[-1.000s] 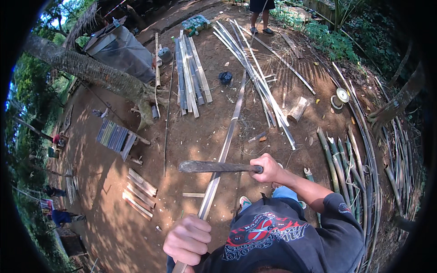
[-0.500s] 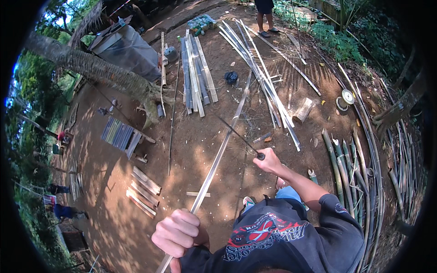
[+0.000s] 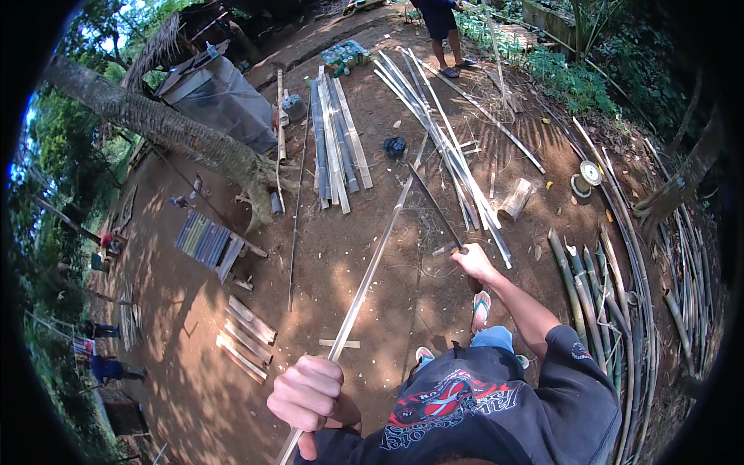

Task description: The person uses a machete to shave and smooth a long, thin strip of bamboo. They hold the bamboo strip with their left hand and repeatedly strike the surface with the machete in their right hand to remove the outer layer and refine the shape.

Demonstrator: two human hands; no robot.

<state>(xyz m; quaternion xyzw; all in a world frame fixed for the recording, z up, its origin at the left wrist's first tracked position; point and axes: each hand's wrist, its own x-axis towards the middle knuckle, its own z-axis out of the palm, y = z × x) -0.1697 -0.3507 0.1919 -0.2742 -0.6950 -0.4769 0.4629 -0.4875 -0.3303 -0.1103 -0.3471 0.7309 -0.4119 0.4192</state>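
Note:
My left hand (image 3: 308, 395) is closed in a fist round a long, pale bamboo strip (image 3: 370, 273) near its close end. From there the strip slants away over the dirt, up and to the right. My right hand (image 3: 474, 263) grips the handle of a machete (image 3: 435, 203). Its long dark blade points forward and to the left, with the tip close to the far part of the strip. Whether tip and strip touch, I cannot tell.
Split bamboo slats (image 3: 335, 143) and long strips (image 3: 446, 139) lie ahead. Bamboo poles (image 3: 589, 294) and a spool (image 3: 587, 177) are on the right. A small bamboo bench (image 3: 209, 240) and short slats (image 3: 246, 329) lie left. A person (image 3: 440, 35) stands at the far side.
The machete blade has swung to point farther forward, and my right hand has moved slightly right and up. My left hand still grips the strip. The far person has stepped nearer.

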